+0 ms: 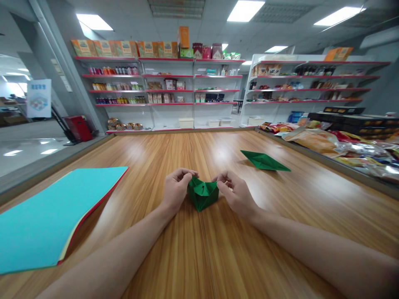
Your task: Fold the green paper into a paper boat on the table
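- Your left hand (pixel 176 187) is nearly closed, thumb and fingers pinching the left corner of the green origami piece (pixel 202 199).
- Your right hand (pixel 235 191) pinches its right corner, probably to balance the pull across its folds.
- It sits between them, mid-tabletop (pixel 218 257).
- The colored paper stack (pixel 62 211) lies left, the folded green paper (pixel 264 161) far right, likely within reach.

Ahead of me I see white shelving units (pixel 171 112) with red-edged shelves, one beside the other, stocked with boxes, bottles and packets. Rectangular ceiling lights (pixel 246 10) glow above and reflect off the wood-grain tabletop (pixel 193 153). On my left, a grey wall (pixel 67 29) stands near a shiny pale floor (pixel 37 149) and a poster stand (pixel 39 99)
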A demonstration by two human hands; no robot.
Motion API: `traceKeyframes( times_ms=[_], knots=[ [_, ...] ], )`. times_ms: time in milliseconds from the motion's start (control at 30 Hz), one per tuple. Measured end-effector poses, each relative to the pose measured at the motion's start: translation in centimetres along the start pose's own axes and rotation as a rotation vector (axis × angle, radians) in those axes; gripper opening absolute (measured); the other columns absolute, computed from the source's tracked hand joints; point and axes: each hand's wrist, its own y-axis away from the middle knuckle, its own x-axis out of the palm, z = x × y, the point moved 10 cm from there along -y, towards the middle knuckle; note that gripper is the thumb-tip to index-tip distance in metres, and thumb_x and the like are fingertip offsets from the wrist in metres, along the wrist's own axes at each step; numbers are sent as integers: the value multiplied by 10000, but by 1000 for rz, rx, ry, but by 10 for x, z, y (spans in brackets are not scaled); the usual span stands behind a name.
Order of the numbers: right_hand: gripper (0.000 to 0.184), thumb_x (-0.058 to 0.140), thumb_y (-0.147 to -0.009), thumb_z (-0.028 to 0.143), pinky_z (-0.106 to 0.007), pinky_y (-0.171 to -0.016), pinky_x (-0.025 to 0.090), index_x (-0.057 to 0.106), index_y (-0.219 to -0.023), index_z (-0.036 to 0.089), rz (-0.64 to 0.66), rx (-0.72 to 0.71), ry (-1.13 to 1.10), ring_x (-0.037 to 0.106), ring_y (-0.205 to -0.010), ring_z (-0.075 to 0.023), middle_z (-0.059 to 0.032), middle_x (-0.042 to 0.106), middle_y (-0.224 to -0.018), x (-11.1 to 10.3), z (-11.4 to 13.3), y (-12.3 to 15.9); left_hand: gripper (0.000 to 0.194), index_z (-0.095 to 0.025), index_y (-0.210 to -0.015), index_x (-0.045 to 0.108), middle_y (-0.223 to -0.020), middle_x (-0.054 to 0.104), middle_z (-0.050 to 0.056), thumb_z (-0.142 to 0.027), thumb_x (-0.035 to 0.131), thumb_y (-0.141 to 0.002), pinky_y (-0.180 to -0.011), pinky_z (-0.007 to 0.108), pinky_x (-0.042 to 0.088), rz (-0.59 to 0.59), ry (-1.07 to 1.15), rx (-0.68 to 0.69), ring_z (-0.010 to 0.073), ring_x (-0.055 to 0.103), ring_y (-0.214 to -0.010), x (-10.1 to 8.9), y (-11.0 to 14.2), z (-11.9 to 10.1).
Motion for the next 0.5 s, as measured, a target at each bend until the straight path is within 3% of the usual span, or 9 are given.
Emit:
traceKeyframes(
  times_ms=[233, 367, 500],
  knots=[
    [116, 496, -868, 211, -258, -616, 452, 601, -888, 168, 103, -133, 134, 559, -715, -129, -45, 589, -877, 9, 15, 2, 137, -162, -824, 533, -888, 690, 70, -270, 611, -794, -689, 248, 473, 187, -98, 8, 157, 630, -788, 24, 7, -6],
    [115, 554, -839, 237, -246, -581, 470, 561, -930, 168, 136, -48, 138, 554, -653, -112, -39, 597, -887, 14, 6, 3, 167, -160, -948, 566, -915, 696, 67, -212, 575, -790, -725, 267, 481, 147, -289, -29, 181, 651, -840, 19, 5, 8],
    [266, 608, -813, 250, -269, -638, 513, 500, -1045, 178, 196, 2, 108, 609, -715, -142, -36, 618, -865, 23, -4, 6, 244, -152, -856, 669, -844, 694, 60, -319, 492, -874, -717, 278, 466, 106, -479, 16, 193, 640, -794, 15, 4, 7]
  ],
)
